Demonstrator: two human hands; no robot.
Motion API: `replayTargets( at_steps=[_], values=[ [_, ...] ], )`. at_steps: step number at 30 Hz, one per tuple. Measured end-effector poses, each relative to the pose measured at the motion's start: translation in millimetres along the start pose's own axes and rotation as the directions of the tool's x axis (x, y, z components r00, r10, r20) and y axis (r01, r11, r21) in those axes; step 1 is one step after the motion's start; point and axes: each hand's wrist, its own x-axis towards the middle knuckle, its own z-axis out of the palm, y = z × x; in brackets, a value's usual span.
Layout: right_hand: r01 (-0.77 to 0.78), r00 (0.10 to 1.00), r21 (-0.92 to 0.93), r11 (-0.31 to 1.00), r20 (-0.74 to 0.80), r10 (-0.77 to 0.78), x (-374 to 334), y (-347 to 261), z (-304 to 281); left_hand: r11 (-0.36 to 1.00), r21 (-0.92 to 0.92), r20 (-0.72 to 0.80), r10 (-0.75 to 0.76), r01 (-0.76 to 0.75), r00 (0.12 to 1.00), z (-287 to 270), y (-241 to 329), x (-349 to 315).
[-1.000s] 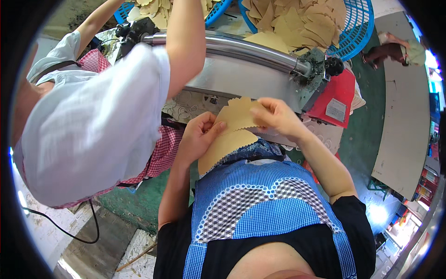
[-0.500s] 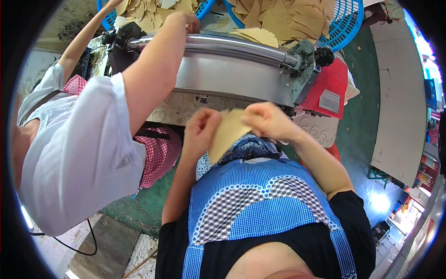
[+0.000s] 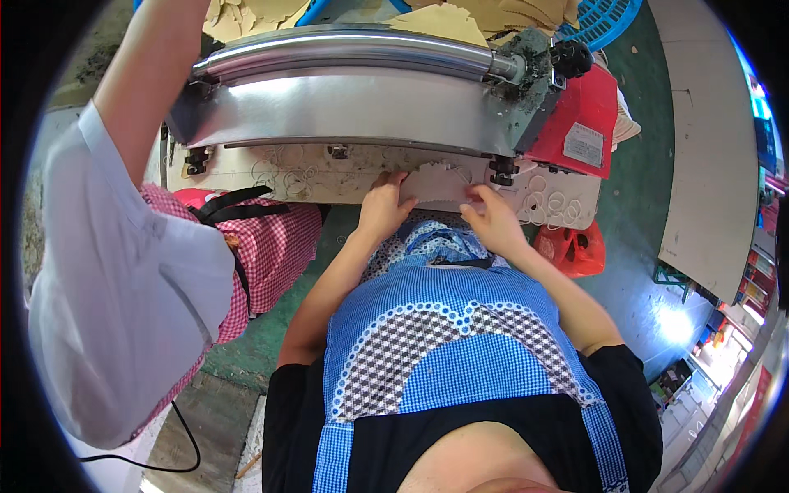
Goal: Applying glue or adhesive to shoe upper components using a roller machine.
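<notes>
A flat piece of sheet material with a zigzag edge (image 3: 436,184), greyish on the side facing up, is at the near edge of the worktable, below the machine. My left hand (image 3: 383,204) is closed on its left end, fingers and thumb on either side. At its right end, my right hand (image 3: 491,220) has thumb and forefinger bent in around the corner. Just beyond my hands stands a machine with a long shiny metal roller (image 3: 353,51) and a smooth steel front (image 3: 329,107). A tan zigzag-edged piece (image 3: 444,22) lies against the roller's far side.
Pale rings (image 3: 557,205) lie scattered on the worktable (image 3: 345,187). Blue plastic baskets (image 3: 604,23) with tan pieces stand behind the machine. A co-worker's arm (image 3: 156,74) reaches over at the left. A red machine housing (image 3: 575,123) and a red plastic bag (image 3: 571,249) are at right.
My hands have moved forward from above my lap to the table edge with the piece, whose greyish side now shows instead of tan. The co-worker's arm has shifted left, off the roller.
</notes>
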Motion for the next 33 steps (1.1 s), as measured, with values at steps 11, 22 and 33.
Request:
replayTargets(
  at_steps=[11,22,33],
  values=[
    [-0.202,0.946,-0.258,0.945,-0.303,0.119,20.8,7.2,22.8,0.996,0.088,0.02,0.025,-0.026,0.999,0.0,4.4,1.2],
    [0.251,0.965,0.336,0.908,-0.16,-0.207,-9.5,-21.9,5.2,0.817,-0.569,0.135,-0.015,0.09,0.991,-62.8,16.6,-39.7],
    [-0.551,0.832,0.834,0.025,0.552,-0.059,-4.1,-105.8,13.8,0.433,-0.899,0.138,0.124,0.071,0.983,-85.0,75.9,-50.8]
  ],
)
